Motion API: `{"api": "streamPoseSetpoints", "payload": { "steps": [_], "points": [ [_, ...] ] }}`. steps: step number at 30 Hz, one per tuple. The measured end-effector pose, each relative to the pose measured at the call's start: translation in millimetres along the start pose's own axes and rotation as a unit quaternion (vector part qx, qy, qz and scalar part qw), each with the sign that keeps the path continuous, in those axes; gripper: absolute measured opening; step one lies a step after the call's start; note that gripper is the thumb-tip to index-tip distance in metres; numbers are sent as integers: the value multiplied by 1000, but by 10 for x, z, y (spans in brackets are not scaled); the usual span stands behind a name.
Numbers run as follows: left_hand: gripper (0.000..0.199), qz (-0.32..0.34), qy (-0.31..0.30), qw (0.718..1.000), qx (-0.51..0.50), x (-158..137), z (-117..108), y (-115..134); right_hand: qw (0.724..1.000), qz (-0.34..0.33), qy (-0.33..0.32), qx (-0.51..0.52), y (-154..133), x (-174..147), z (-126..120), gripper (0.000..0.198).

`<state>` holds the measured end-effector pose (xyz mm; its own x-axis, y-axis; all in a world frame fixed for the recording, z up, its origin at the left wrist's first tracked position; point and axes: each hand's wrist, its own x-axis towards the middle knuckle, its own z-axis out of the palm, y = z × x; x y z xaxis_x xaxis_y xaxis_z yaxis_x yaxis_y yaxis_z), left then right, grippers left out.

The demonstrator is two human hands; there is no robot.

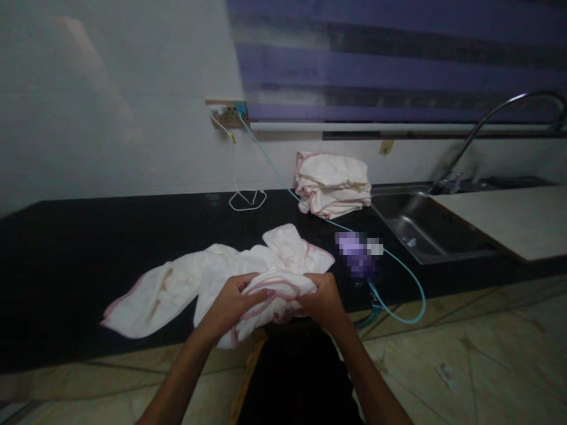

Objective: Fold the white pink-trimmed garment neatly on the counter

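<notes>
No brand, label or writing can be read anywhere; a small purple object on the counter is blurred out, so whatever it carries cannot be told.

The white cloth is soft and crumpled, cream-white with a thin pink hem running along its edges. It lies at the near edge of the black countertop, at about 6 o'clock in the view, with one long flap spread flat toward 8 o'clock and a bunched fold rising toward 12 o'clock. Faint yellowish marks show on the spread flap.

The left hand is closed around the near bunched part of the cloth, thumb on top of the pink-edged fold. The right hand grips the same fold from the other side, fingers curled into the fabric. The two hands sit close together, with the gathered fold held between them just over the counter's front edge.

At 1 o'clock from the hands, near the wall, sits a folded stack of cloths of the same pink-hemmed kind. A teal cable runs from a wall socket at 11 o'clock, past the stack and the purple object, looping off the counter edge. A white cable coils below the socket. A steel sink with a curved tap lies at 2 o'clock.
</notes>
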<state>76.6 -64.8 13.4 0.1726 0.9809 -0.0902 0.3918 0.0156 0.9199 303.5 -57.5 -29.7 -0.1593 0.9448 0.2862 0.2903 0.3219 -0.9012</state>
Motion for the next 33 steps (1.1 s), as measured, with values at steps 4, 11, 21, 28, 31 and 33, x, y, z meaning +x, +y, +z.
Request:
{"api": "streamPoseSetpoints", "payload": {
  "steps": [4, 11, 21, 28, 31, 33],
  "points": [
    [44, 24, -13, 1000, 12, 13, 31, -57, 1000, -21, -9, 8, 44, -37, 47, 37],
    [44, 36, -15, 999, 36, -31, 55, -31, 998, 9, -38, 45, 30, -32, 31, 44],
    [55, -15, 82, 997, 7, -60, 221, 19, 999, -28, -20, -29, -206, -38, -32, 48],
    [60, 6, 27, 999, 17, -49, 286, 105, 997, -62, -3, -40, -141, -40, 14, 43],
    [62, 3, 9, 1000, 16, -44, 298, 136, 996, -70, 8, -46, -93, -44, 39, 44],
    [62, -2, 13, 1000, 10, -53, 307, 134, 996, -75, -5, -46, -81, -44, 35, 44]
  ]
}}
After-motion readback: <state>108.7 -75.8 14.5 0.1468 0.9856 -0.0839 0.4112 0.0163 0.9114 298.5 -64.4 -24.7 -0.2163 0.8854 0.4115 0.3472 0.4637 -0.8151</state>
